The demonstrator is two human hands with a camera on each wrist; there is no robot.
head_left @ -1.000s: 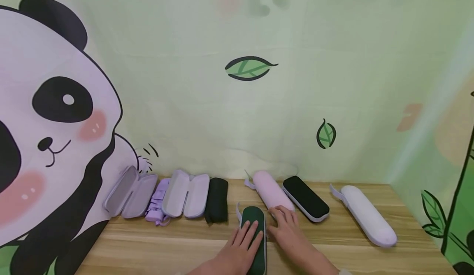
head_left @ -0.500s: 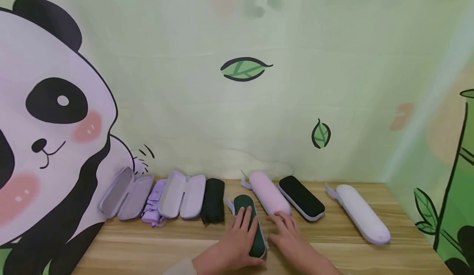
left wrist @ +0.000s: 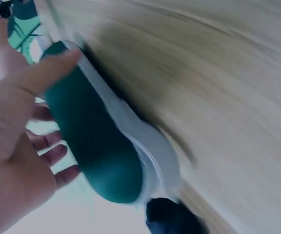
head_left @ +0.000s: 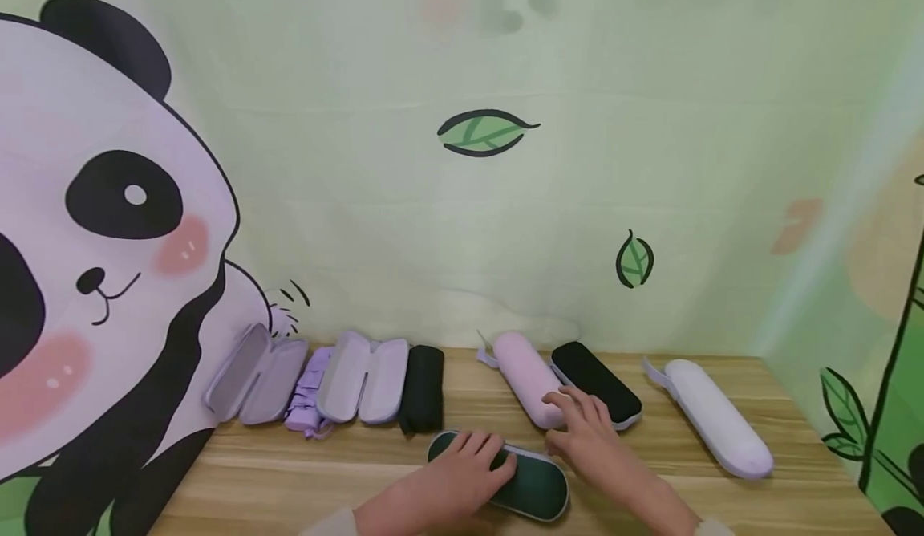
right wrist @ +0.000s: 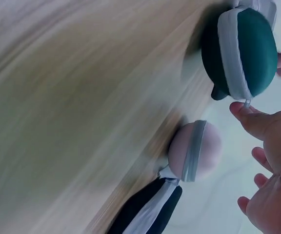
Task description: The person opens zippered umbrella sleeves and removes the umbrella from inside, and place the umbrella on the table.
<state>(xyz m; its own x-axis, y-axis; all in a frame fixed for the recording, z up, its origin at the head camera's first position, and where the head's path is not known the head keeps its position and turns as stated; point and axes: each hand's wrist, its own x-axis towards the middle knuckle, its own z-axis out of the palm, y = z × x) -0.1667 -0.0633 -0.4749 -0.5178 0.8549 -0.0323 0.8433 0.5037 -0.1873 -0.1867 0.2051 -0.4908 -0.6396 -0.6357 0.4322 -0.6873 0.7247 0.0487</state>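
Observation:
A green zip-up glasses case [head_left: 536, 486] with a pale zip band is turned crosswise at the front of the table. My left hand [head_left: 472, 465] grips it from above near its left end; in the left wrist view the thumb lies over the zip-band edge and the fingers are at the opposite side. My right hand [head_left: 588, 432] is just beyond the case's right end, fingers spread and loosely bent. In the right wrist view its thumb tip is right at the small zip pull [right wrist: 247, 103].
Behind my right hand lie a pink case [head_left: 525, 375] and a black case [head_left: 597, 387], with a white case [head_left: 718, 420] farther right. At the back left are two open cases [head_left: 382, 379], a folded purple umbrella [head_left: 309, 395] and a black rolled item [head_left: 422, 390].
The green case has swung from pointing away from me to lying crosswise, with my left hand now gripping round it. My right hand has moved slightly to the right.

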